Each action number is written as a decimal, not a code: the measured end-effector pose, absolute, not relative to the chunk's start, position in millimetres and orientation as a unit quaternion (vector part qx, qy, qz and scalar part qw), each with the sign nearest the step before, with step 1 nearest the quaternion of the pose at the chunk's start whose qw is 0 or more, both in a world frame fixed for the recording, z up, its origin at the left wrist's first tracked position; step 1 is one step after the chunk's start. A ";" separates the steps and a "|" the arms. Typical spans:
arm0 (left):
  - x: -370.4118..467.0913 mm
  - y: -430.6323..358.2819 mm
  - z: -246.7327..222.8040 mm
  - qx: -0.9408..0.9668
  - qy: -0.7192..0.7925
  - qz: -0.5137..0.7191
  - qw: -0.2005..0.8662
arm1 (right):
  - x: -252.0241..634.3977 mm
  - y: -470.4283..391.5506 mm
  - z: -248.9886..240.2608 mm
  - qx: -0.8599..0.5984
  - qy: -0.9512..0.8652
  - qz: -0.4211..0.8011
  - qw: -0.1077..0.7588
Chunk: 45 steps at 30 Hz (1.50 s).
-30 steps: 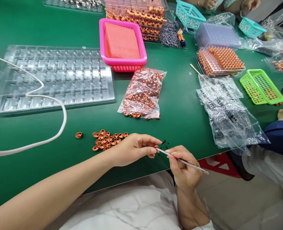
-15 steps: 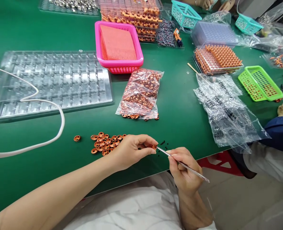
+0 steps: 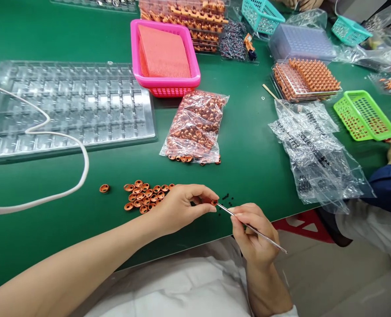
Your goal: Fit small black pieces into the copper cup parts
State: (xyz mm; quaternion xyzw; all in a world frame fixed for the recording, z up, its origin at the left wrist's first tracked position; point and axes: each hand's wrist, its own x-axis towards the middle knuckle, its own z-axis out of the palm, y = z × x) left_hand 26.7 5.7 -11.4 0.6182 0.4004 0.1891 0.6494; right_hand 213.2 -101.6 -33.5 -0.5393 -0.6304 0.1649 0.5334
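Note:
Between thumb and fingertips, my left hand (image 3: 182, 207) pinches a small orange ring-shaped part (image 3: 214, 202), mostly covered by the fingers. My right hand (image 3: 256, 233) is closed like a pen grip around a thin metal rod-like tool (image 3: 264, 237), whose tip meets the orange part. Tiny black pieces (image 3: 227, 197) lie on the green table just beyond the tool tip. Several orange rings (image 3: 145, 197) are gathered left of my left hand, partly behind it, and a single ring (image 3: 104, 188) sits farther left.
A clear bag of orange rings (image 3: 197, 125) lies ahead, before a pink basket (image 3: 195, 79). At left are a clear plastic tray (image 3: 83, 105) and a white cable (image 3: 85, 163). Plastic bags (image 3: 314, 149) and a green basket (image 3: 363, 112) are at right, near another person's sleeve (image 3: 390, 187).
The camera view has shifted slightly, so the background things sit a little differently. Both hands keep their hold, with the tool tip still at the orange part.

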 end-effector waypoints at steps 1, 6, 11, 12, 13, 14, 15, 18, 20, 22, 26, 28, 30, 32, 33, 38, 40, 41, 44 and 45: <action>26.8 5.8 -11.5 0.615 0.399 0.190 0.653 | 213.6 -101.5 -33.6 -0.538 -0.633 0.167 0.532; 26.9 6.5 -11.3 0.604 0.400 0.183 0.665 | 214.9 -100.9 -32.1 -0.526 -0.645 0.174 0.527; 25.1 6.2 -12.9 0.610 0.397 0.176 0.663 | 215.7 -100.7 -29.2 -0.524 -0.654 0.178 0.516; 24.9 5.9 -13.3 0.611 0.396 0.175 0.663 | 216.1 -100.5 -28.7 -0.522 -0.656 0.180 0.515; 24.8 5.7 -13.5 0.611 0.395 0.175 0.663 | 216.5 -100.2 -28.3 -0.518 -0.659 0.179 0.515; 24.8 5.5 -13.5 0.611 0.395 0.176 0.663 | 217.0 -99.9 -28.1 -0.514 -0.664 0.176 0.513; 25.0 5.4 -13.3 0.611 0.395 0.176 0.663 | 217.6 -99.5 -28.0 -0.512 -0.668 0.173 0.511; 25.9 5.6 -11.9 0.610 0.396 0.176 0.664 | 219.1 -98.6 -28.4 -0.507 -0.677 0.164 0.507; 26.4 6.0 -10.9 0.609 0.397 0.176 0.664 | 219.5 -98.2 -28.8 -0.503 -0.677 0.160 0.512; 26.6 6.4 -10.6 0.608 0.398 0.176 0.663 | 219.4 -98.2 -28.9 -0.498 -0.677 0.157 0.518; 26.5 6.6 -11.7 0.602 0.399 0.171 0.670 | 218.8 -98.4 -28.5 -0.499 -0.676 0.161 0.517; 26.4 6.4 -11.9 0.601 0.397 0.170 0.673 | 218.9 -98.5 -28.6 -0.499 -0.675 0.162 0.519; 26.6 6.3 -11.5 0.598 0.397 0.172 0.675 | 219.1 -98.5 -28.9 -0.499 -0.675 0.162 0.518; 27.1 6.3 -10.6 0.592 0.398 0.173 0.679 | 219.4 -98.5 -29.3 -0.498 -0.675 0.162 0.519; 27.4 6.4 -10.3 0.590 0.398 0.174 0.681 | 219.5 -98.5 -29.5 -0.497 -0.676 0.163 0.520; 27.8 6.5 -10.9 0.588 0.400 0.173 0.681 | 218.6 -98.7 -30.6 -0.494 -0.673 0.164 0.526; 27.3 6.2 -11.5 0.591 0.398 0.172 0.680 | 218.0 -99.0 -30.9 -0.501 -0.668 0.160 0.527; 27.0 6.2 -11.7 0.593 0.397 0.171 0.679 | 217.8 -99.1 -31.0 -0.503 -0.667 0.160 0.526; 26.1 6.3 -11.5 0.598 0.395 0.171 0.676 | 217.9 -99.3 -30.8 -0.505 -0.667 0.160 0.524; 25.9 6.5 -11.4 0.599 0.395 0.170 0.676 | 218.0 -99.3 -30.7 -0.505 -0.668 0.161 0.523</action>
